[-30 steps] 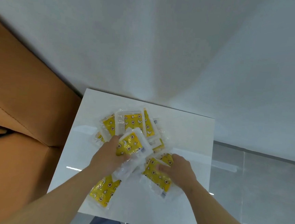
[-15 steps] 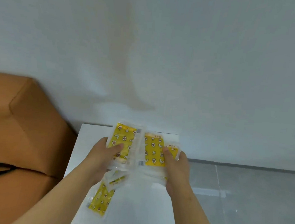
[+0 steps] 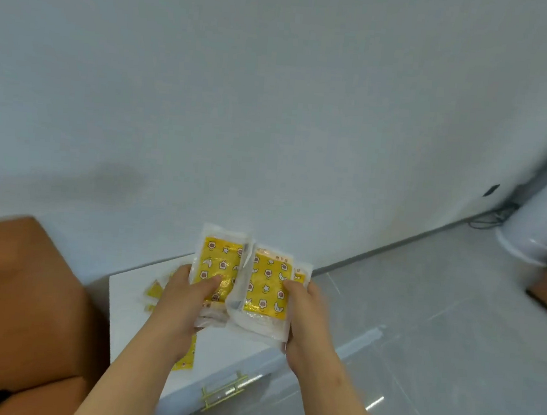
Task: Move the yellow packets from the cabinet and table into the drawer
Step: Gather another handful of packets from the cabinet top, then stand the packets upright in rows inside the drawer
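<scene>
Both hands hold a bundle of yellow packets point(image 3: 269, 283) upright, raised over the white counter point(image 3: 127, 313).

Left grip point(image 3: 187, 302): clasps the bundle's left side, thumb pressed flat on the front packet, fingers hidden behind.

Right grip point(image 3: 309, 313): pinches the bundle's right edge, thumb on the front.

One loose packet point(image 3: 155, 289) lies on the counter left of the left hand. A second loose packet point(image 3: 186, 360) is partly under the left forearm.

Gold drawer handle point(image 3: 221, 390) on the front below, drawer closed.

Brown box point(image 3: 19, 301) stands beside the counter, to its left.
</scene>
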